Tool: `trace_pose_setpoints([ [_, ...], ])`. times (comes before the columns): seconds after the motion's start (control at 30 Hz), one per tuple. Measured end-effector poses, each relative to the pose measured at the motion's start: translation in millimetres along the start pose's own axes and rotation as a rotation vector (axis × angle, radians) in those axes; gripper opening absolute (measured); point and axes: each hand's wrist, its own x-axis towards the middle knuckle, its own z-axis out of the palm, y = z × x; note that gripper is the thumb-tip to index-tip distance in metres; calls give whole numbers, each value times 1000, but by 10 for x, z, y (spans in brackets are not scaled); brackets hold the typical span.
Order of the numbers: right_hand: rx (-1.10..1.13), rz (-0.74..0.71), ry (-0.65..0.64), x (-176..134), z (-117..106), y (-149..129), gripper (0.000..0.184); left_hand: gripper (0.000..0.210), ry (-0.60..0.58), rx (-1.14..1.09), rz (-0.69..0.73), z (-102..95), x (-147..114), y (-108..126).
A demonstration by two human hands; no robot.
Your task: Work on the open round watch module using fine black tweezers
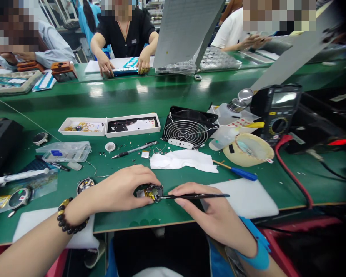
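Note:
My left hand (127, 188), a beaded bracelet on its wrist, grips a small round opened watch case (155, 192) between thumb and fingers. Gold-coloured and dark parts show inside the case. Black tweezers (210, 196) are pinched in my right hand (200, 200), with their tips at the right side of the case. A blue band (255, 250) circles my right wrist. Left of the case, partly behind my left forearm, lies another round watch part (85, 185). A white cloth (184, 161) is spread just beyond my hands.
Beyond my hands are a pen (135, 149), a black fan (187, 125), two white boxes of parts (132, 134) and a clear case (66, 152). A blue-handled screwdriver (243, 174), tape roll (233, 154) and multimeter (281, 111) stand right. Co-workers sit opposite.

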Motion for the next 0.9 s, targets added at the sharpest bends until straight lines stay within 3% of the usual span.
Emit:
trace_pose_setpoints([
  [0.9, -38, -26, -72, 32, 9, 15, 10, 33, 9, -1, -3, 3, -4, -5],
])
